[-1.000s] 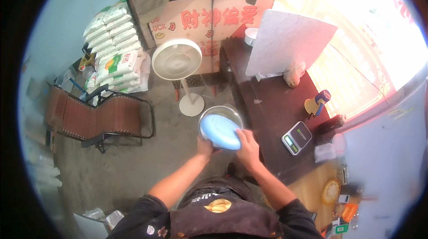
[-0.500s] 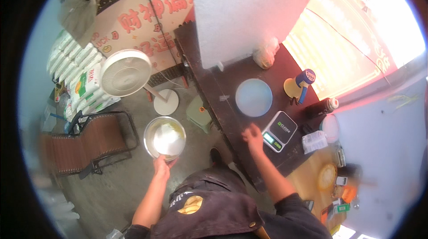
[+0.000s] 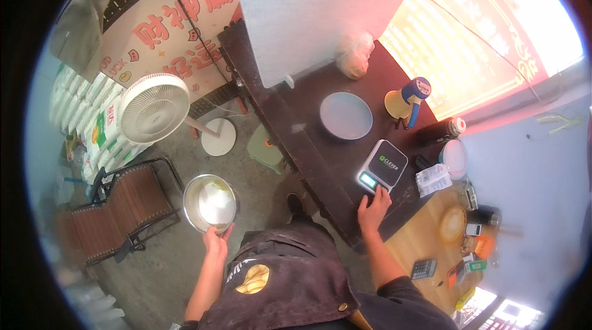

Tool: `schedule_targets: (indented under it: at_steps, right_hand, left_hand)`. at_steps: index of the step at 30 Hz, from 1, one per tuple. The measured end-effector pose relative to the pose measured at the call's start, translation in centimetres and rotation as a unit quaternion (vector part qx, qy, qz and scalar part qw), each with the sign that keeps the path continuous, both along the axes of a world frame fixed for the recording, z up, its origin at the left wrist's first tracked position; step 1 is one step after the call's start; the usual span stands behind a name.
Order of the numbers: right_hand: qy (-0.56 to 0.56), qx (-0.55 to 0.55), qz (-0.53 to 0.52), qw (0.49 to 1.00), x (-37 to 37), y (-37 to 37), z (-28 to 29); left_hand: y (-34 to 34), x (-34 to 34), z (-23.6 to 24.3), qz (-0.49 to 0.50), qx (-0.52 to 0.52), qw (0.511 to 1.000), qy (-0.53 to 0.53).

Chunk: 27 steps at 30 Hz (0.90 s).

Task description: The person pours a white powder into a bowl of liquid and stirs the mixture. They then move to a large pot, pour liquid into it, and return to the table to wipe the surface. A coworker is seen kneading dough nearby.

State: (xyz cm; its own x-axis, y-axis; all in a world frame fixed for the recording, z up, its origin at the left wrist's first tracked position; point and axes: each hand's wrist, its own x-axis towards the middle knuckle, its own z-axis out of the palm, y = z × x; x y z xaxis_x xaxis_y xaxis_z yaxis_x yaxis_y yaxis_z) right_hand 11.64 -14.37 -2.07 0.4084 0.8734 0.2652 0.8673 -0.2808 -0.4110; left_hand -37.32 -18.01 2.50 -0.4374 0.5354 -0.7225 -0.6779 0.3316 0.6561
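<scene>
Off the table's left side, my left hand (image 3: 216, 242) grips the near rim of a round metal bowl (image 3: 230, 207). White stuff, perhaps powder, with a yellowish patch lies inside; glare blurs its detail. My right hand (image 3: 373, 209) is at the near edge of a black-and-white digital kitchen scale (image 3: 391, 165), its fingers extended onto the panel beside the lit display. Nothing shows in that hand. On the dark table, just beyond the scale, sits a pale blue round bowl (image 3: 346, 115).
A megaphone (image 3: 404, 101), a dark flask (image 3: 439, 131) and a plastic bag of something (image 3: 356, 56) stand on the dark table (image 3: 296, 105). A calculator (image 3: 423, 268) lies on the wooden surface at right. Left are a white fan (image 3: 154, 108), a folding chair (image 3: 132, 207) and stacked sacks (image 3: 83, 99).
My right hand has come from left of the scale to its front panel, fingers now touching it. The metal bowl stays in my left hand. The whole view has shifted slightly.
</scene>
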Motion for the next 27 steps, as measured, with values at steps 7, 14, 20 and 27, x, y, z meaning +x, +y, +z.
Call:
schedule_targets:
  at_steps: [7, 14, 20, 27]
  right_hand:
    - [-0.044, 0.025, -0.062, 0.997, -2.9, 0.6, 1.0]
    - [0.149, 0.16, 0.285, 0.933, -30.4, -0.9, 8.7]
    - [0.173, -0.05, 0.782, 0.597, -65.3, -8.4, 15.7]
    - [-0.193, -0.192, 0.888, 0.37, -89.3, -19.2, 9.4]
  left_hand:
    - [-4.6, -6.4, -0.3, 0.003, 0.011, 1.0, -0.021]
    - [-14.4, -18.2, -2.2, 0.017, 0.01, 0.999, 0.027]
    - [-24.1, -28.5, 1.2, 0.107, -0.075, 0.98, 0.152]
    - [-34.3, -38.9, 3.0, 0.235, -0.093, 0.952, 0.173]
